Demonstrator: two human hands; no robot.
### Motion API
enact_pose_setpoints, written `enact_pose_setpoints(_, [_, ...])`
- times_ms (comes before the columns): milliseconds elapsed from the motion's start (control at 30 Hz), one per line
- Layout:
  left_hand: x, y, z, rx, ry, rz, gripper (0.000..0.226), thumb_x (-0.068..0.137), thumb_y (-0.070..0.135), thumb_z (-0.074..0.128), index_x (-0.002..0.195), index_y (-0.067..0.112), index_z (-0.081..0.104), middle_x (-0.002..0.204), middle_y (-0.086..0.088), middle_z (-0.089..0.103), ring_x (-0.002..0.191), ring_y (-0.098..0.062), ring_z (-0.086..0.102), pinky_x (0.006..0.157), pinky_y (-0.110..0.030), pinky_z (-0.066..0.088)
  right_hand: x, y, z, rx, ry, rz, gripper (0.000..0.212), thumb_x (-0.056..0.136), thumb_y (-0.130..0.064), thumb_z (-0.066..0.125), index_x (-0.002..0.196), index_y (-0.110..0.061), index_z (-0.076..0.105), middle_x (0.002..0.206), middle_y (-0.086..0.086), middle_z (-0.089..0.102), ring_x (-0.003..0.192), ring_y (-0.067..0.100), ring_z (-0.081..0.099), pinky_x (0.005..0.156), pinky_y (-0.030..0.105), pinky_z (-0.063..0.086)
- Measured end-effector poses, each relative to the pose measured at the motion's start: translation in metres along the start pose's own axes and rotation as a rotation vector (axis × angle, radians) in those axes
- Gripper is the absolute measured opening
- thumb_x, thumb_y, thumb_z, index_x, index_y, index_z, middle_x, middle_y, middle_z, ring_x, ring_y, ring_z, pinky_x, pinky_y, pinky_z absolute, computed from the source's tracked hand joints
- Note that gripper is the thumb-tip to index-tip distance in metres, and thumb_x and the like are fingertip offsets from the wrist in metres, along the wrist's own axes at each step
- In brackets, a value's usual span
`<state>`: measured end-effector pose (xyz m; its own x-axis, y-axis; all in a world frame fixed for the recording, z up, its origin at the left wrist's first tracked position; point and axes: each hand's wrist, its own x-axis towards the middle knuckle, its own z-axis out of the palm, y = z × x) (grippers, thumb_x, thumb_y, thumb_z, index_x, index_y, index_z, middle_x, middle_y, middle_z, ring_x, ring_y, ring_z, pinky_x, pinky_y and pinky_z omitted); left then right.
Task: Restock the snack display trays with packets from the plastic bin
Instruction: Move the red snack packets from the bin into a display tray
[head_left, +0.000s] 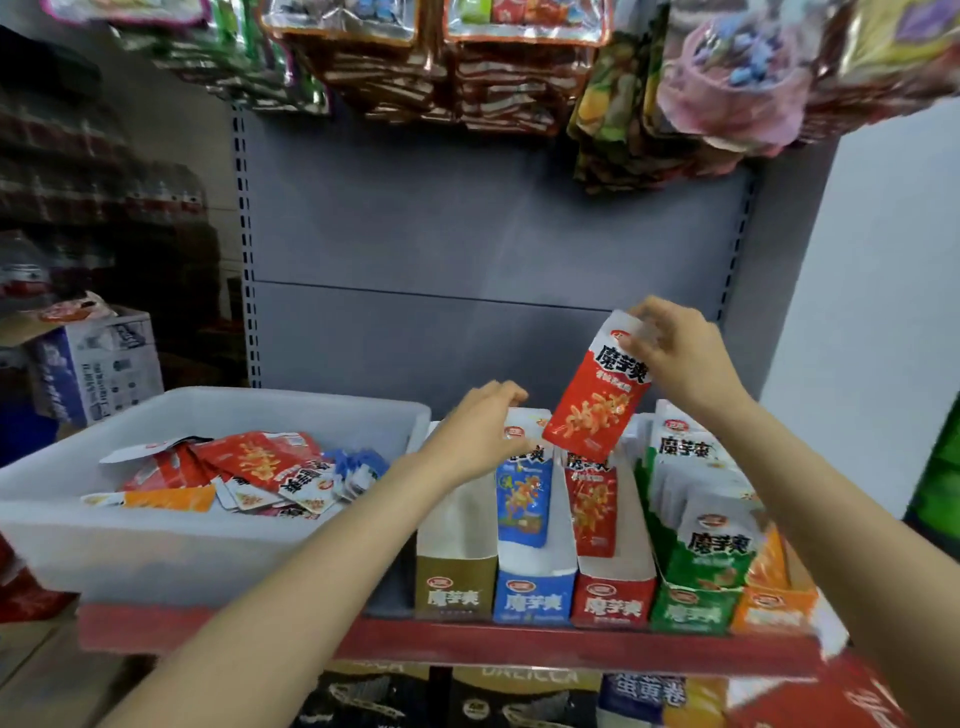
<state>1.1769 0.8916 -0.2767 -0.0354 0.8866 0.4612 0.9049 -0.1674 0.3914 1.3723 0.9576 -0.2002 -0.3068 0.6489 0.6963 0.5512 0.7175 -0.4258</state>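
Observation:
My right hand (675, 358) pinches the white top of a red snack packet (597, 400), tilted in the air above the red display tray (613, 597). My left hand (480, 426) grips the top of the blue packets (522, 493) standing in the blue tray (535, 597). A red packet (592, 499) stands in the red tray. The gold tray (454, 592) shows no packets. The green tray (696, 608) holds several green packets, and an orange tray (774, 608) sits at the far right. The white plastic bin (156, 540) on the left holds loose red, orange and blue packets (260, 473).
The trays and bin stand on a red-edged shelf (519, 649) against a grey back panel (467, 249). Hanging snack bags (509, 67) crowd the space overhead. A cardboard box (98, 364) sits far left. More boxed goods (519, 696) fill the shelf below.

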Motion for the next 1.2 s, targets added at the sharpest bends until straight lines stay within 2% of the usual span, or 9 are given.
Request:
enact_pose_setpoints(100, [0.009,0.001,0.011,0.097,-0.052,-0.024,0.07,0.083,0.029,0.07,0.142,0.017,0.035,0.143,-0.003,0.039,0.13,-0.022,0.037,0.102,-0.036,0.039,0.0,0.011,-0.007,-0.099,-0.062,-0.013,0.019,0.092,-0.015,0.06,0.109,-0.006,0.059,0.107,0.013,0.065,0.097,0.032,0.059,0.071,0.028,0.036])
enact_pose_setpoints(233, [0.017,0.0,0.02,0.184,-0.139,-0.045,0.084,0.081,0.033,0.072,0.148,0.021,0.023,0.154,-0.001,0.025,0.139,-0.022,0.025,0.109,-0.037,0.032,-0.002,0.015,0.003,-0.189,-0.202,-0.03,0.012,0.093,-0.016,0.058,0.104,-0.01,0.058,0.099,0.012,0.064,0.081,0.024,0.052,0.068,0.029,0.036])
enact_pose_setpoints(300, [0.02,-0.001,0.021,0.211,-0.144,-0.047,0.083,0.081,0.033,0.072,0.148,0.021,0.024,0.152,-0.001,0.028,0.138,-0.022,0.027,0.108,-0.037,0.033,-0.002,0.015,0.011,-0.217,-0.306,-0.017,0.01,0.092,-0.016,0.058,0.102,-0.012,0.058,0.095,0.01,0.061,0.081,0.024,0.052,0.068,0.03,0.04])
enact_pose_setpoints(433, [0.021,-0.004,0.023,0.233,-0.116,-0.059,0.076,0.081,0.032,0.072,0.145,0.02,0.032,0.146,0.001,0.036,0.133,-0.02,0.033,0.105,-0.037,0.035,0.0,0.015,0.029,-0.328,-0.541,-0.032,0.005,0.089,-0.017,0.062,0.091,-0.019,0.059,0.094,0.006,0.06,0.095,0.029,0.058,0.076,0.035,0.047])
enact_pose_setpoints(533, [0.02,-0.004,0.024,0.232,-0.101,-0.062,0.074,0.082,0.035,0.07,0.145,0.021,0.033,0.146,0.001,0.037,0.132,-0.02,0.033,0.104,-0.038,0.036,-0.002,0.014,0.042,-0.398,-0.636,-0.056,0.014,0.088,-0.016,0.063,0.101,-0.016,0.065,0.106,0.007,0.065,0.099,0.028,0.06,0.079,0.036,0.05])
enact_pose_setpoints(667, [0.021,-0.002,0.024,0.235,-0.1,-0.057,0.074,0.083,0.039,0.069,0.145,0.022,0.033,0.146,0.001,0.038,0.132,-0.02,0.033,0.103,-0.037,0.036,-0.004,0.016,0.05,-0.551,-0.656,-0.07,0.024,0.089,-0.013,0.061,0.112,-0.02,0.061,0.117,0.006,0.06,0.101,0.028,0.059,0.07,0.031,0.043])
enact_pose_setpoints(833, [0.022,-0.004,0.023,0.24,-0.117,-0.054,0.074,0.083,0.033,0.07,0.146,0.022,0.031,0.147,0.0,0.036,0.133,-0.02,0.032,0.104,-0.037,0.036,-0.005,0.019,0.053,-0.729,-0.602,-0.149,0.035,0.091,-0.007,0.054,0.123,-0.02,0.052,0.121,0.007,0.058,0.104,0.028,0.059,0.069,0.032,0.041])
enact_pose_setpoints(1000, [0.021,-0.006,0.022,0.202,-0.075,-0.047,0.069,0.085,0.026,0.068,0.144,0.021,0.034,0.147,0.0,0.035,0.133,-0.02,0.033,0.103,-0.036,0.037,-0.004,0.018,0.055,-0.672,-0.6,-0.157,0.04,0.092,-0.013,0.056,0.131,-0.02,0.049,0.127,0.005,0.056,0.11,0.026,0.057,0.079,0.035,0.048])
enact_pose_setpoints(1200, [0.008,-0.015,0.009,0.058,0.041,-0.049,0.044,0.089,0.028,0.063,0.13,0.019,0.05,0.136,0.001,0.047,0.123,-0.016,0.043,0.098,-0.033,0.043,-0.01,0.013,0.056,-0.666,-0.609,-0.151,0.034,0.095,-0.018,0.05,0.129,-0.017,0.052,0.128,0.006,0.055,0.111,0.027,0.056,0.085,0.038,0.05])
